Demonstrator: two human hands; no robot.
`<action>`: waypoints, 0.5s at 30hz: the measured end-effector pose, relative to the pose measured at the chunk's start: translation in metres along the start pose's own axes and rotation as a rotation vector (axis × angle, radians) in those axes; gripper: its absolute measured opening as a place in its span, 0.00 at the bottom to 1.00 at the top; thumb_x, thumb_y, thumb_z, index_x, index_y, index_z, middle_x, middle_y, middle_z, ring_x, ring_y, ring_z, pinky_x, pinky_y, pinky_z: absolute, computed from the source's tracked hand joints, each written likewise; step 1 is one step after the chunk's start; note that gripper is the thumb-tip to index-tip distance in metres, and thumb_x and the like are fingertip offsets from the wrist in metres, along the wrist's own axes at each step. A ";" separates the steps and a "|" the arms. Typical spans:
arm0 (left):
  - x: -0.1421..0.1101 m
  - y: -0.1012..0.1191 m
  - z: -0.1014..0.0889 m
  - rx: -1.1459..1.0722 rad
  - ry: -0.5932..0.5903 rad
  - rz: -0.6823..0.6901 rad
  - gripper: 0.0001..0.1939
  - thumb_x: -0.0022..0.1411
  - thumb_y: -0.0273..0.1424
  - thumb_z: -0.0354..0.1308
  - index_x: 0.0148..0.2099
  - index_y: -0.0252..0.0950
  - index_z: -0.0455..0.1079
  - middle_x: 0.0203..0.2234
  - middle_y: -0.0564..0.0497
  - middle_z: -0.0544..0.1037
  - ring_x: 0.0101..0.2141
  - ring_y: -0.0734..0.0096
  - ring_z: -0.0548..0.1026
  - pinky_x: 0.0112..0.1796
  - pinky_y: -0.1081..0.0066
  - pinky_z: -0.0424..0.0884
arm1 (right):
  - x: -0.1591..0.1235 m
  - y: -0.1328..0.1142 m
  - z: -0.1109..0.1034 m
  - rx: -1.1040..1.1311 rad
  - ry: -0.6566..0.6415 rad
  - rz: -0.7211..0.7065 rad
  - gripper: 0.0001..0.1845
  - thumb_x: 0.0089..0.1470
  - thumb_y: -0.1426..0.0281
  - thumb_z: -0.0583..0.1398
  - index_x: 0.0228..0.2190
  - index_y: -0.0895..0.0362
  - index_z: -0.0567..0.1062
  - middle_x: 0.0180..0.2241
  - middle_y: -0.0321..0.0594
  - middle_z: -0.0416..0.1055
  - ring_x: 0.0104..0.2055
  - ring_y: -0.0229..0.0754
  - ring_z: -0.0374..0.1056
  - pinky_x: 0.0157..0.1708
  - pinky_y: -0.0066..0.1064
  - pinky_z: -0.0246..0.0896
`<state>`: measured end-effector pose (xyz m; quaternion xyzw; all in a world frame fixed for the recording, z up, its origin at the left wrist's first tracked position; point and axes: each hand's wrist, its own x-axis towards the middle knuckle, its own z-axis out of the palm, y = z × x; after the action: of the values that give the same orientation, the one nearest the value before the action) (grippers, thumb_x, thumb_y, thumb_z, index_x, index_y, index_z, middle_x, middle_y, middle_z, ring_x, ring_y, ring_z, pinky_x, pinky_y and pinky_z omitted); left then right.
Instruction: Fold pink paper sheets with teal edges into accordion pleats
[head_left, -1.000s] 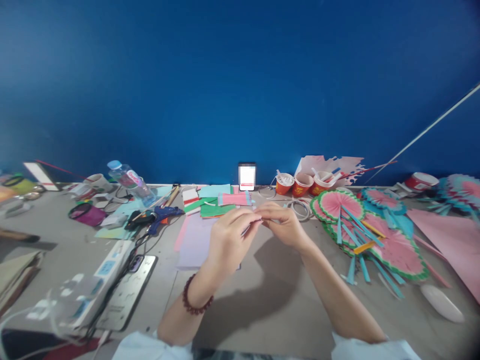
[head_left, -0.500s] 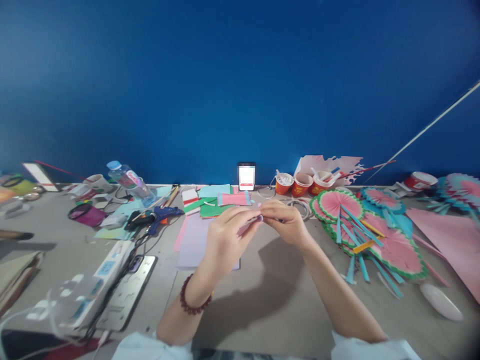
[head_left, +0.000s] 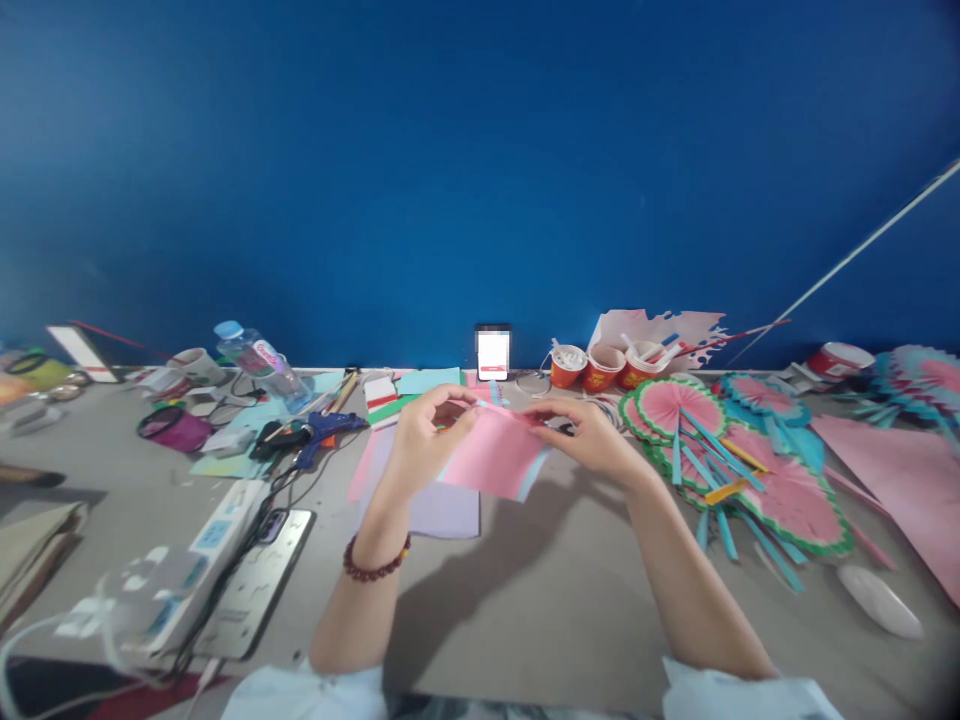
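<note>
A pink sheet of paper (head_left: 495,458) with light-blue side edges hangs between my hands, its upper edge folded. My left hand (head_left: 429,440) pinches its upper left corner between thumb and fingers. At the upper right, my right hand (head_left: 581,432) grips the same edge. The sheet is tilted and held above the table, partly over a lilac sheet of paper (head_left: 450,512). Fingertips and paper overlap, so the fold itself is partly hidden.
Behind my hands a lit phone (head_left: 493,355) leans on the blue wall. Red paper cups (head_left: 568,370) stand right of it. Pleated pink paper fans (head_left: 787,485) lie at right. A glue gun (head_left: 322,435), power strip (head_left: 202,560) and second phone (head_left: 259,590) are at left.
My hands have moved apart, and the pink sheet now hangs open between them. Before, they were close together around a small bit of paper.
</note>
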<state>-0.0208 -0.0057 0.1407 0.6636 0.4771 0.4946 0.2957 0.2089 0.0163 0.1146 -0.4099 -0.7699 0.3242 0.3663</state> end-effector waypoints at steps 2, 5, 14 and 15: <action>0.007 -0.010 -0.002 -0.073 -0.023 -0.097 0.09 0.54 0.34 0.60 0.36 0.34 0.72 0.26 0.50 0.78 0.26 0.71 0.75 0.25 0.76 0.68 | 0.000 0.003 -0.005 0.050 -0.061 0.047 0.11 0.52 0.66 0.60 0.38 0.55 0.78 0.38 0.41 0.77 0.38 0.43 0.72 0.38 0.34 0.67; 0.014 -0.020 -0.002 -0.154 -0.059 -0.179 0.10 0.51 0.35 0.62 0.34 0.34 0.71 0.26 0.49 0.78 0.27 0.71 0.75 0.27 0.75 0.68 | 0.001 0.007 -0.007 0.095 -0.120 0.102 0.11 0.52 0.65 0.60 0.36 0.56 0.78 0.36 0.40 0.77 0.35 0.42 0.71 0.35 0.32 0.66; 0.026 -0.034 0.009 -0.245 -0.048 -0.313 0.11 0.46 0.36 0.63 0.28 0.35 0.68 0.18 0.57 0.68 0.20 0.80 0.63 0.23 0.77 0.58 | -0.001 0.008 -0.007 0.070 -0.180 0.124 0.13 0.51 0.66 0.59 0.39 0.55 0.77 0.36 0.40 0.76 0.37 0.42 0.71 0.37 0.33 0.66; 0.027 -0.035 0.009 -0.249 -0.024 -0.327 0.11 0.46 0.36 0.63 0.27 0.35 0.67 0.17 0.58 0.66 0.20 0.80 0.61 0.23 0.78 0.57 | -0.002 0.008 -0.009 0.063 -0.215 0.123 0.14 0.51 0.66 0.60 0.41 0.54 0.76 0.37 0.40 0.76 0.38 0.42 0.71 0.37 0.33 0.66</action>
<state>-0.0225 0.0329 0.1172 0.5416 0.5099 0.4872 0.4575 0.2198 0.0202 0.1124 -0.4073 -0.7676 0.4123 0.2738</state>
